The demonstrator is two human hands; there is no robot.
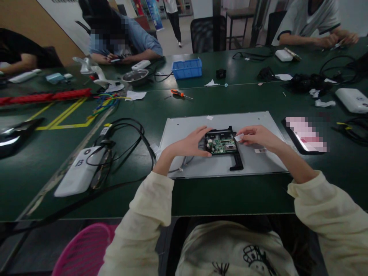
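A green circuit board (222,145) sits in a black plastic frame (237,160) on top of a flat grey panel (184,132). My left hand (193,144) is at the frame's left side, thumb and fingers spread around its edge. Between the thumb and fingers of my right hand (254,137) is a small white piece of paper or tape (238,137), close to the frame's right edge. Whether that piece touches the frame I cannot tell. A thin grey cable (184,164) lies on the panel below my left hand.
A phone (304,134) lies right of the panel. To the left are a white power bank (79,172) and black cables (140,130). Beyond the panel are an orange screwdriver (178,93) and a blue basket (186,69). Other people sit across the green table (230,199).
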